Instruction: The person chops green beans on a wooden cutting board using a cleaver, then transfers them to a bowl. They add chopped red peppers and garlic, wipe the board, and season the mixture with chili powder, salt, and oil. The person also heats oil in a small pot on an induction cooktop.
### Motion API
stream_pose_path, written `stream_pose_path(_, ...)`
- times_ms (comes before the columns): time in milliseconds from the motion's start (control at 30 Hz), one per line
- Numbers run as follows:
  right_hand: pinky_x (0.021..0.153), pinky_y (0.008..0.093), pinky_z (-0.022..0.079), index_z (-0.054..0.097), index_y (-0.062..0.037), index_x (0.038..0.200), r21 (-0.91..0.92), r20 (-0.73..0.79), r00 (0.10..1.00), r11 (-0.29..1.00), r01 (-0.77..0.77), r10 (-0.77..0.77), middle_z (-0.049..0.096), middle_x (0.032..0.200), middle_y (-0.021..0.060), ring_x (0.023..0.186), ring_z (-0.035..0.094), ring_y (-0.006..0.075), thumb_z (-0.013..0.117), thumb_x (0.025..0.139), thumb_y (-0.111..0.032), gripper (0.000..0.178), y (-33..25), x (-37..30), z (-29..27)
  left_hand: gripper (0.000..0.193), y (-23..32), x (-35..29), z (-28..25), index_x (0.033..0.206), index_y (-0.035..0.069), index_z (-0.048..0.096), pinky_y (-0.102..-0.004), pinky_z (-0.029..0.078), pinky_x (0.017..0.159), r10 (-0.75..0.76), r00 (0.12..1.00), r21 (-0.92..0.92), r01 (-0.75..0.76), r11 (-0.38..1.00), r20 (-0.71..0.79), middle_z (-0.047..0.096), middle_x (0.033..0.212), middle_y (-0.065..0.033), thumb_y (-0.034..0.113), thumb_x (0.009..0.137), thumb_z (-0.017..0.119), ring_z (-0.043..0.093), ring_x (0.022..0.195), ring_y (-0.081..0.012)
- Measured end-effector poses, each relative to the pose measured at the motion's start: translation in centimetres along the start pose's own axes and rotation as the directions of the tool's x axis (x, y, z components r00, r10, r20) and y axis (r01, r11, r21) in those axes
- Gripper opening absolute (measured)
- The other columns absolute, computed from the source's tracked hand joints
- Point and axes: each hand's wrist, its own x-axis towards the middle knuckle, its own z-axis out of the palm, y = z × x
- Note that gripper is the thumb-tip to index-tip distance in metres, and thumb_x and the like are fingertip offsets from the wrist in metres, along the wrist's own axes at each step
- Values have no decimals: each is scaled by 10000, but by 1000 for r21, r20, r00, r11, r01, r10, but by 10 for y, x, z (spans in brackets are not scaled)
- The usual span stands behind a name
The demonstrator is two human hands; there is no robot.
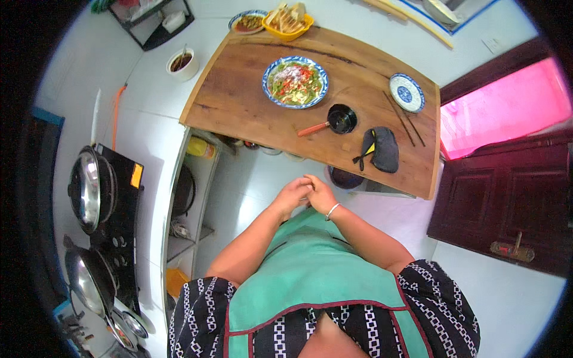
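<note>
My left hand (292,197) and my right hand (322,195) meet in front of the green apron (325,271), short of the table's near edge. Their fingers are drawn in and pressed against each other, and nothing shows between them. On the wooden table (233,89) beyond, a small black pan (342,119) with an orange-brown handle lies nearest. To its right rests a dark padded mitt (385,150) with a yellow patch. Behind the pan stands a blue-and-white dish (325,80) of chopped green food (301,92), topped with red bits and white powder.
Two chopsticks (403,119) lie by a patterned plate (407,93) at the right. At the back are a yellow basket (288,34) and a bowl of sauce (248,24). Lidded pans (89,190) sit on a black stove (122,232) at the left. A dark door (495,203) is at the right.
</note>
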Motion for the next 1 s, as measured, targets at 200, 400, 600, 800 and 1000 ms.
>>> stream_pose_path(200,918,373,443,468,-1,1263,-50,-72,989,991,126,-130,578,1152,239,1074,568,339,504,833,-65,436,-60,-14,-2,249,17,-4,-8,1157,130,532,-365,397,966,67,998,52,-67,996,-4,570,1129,-6,212,924,503,518,1066,-145)
stream_pose_path(400,889,344,458,441,-2,1299,153,-165,982,981,119,-94,595,1152,187,1035,590,280,487,849,-72,458,-61,0,-21,277,41,9,10,1172,111,525,-353,402,953,69,997,122,-73,990,38,577,1119,-17,188,906,522,514,1106,-154)
stream_pose_path(600,984,369,393,265,36,1392,809,-52,962,576,-117,268,467,1310,162,1154,499,256,453,894,-61,541,-78,49,-47,268,76,65,-6,1120,52,559,-321,442,852,484,844,497,-325,804,-232,603,1053,-77,150,871,551,568,969,-181)
stream_pose_path(800,939,353,401,397,-30,1316,924,101,938,318,-211,330,528,1215,89,1102,521,210,533,905,-134,445,-67,105,-59,302,79,124,-23,1102,27,589,-363,476,823,601,738,793,-150,591,-308,609,1090,-194,181,844,565,603,979,-320)
stream_pose_path(1000,882,355,446,490,-46,1206,872,119,947,425,-243,298,561,1142,63,1028,556,178,540,905,-105,311,-61,111,-68,277,57,119,-5,1130,23,588,-294,489,775,431,842,635,-143,759,-325,653,969,-90,86,861,576,615,873,-178)
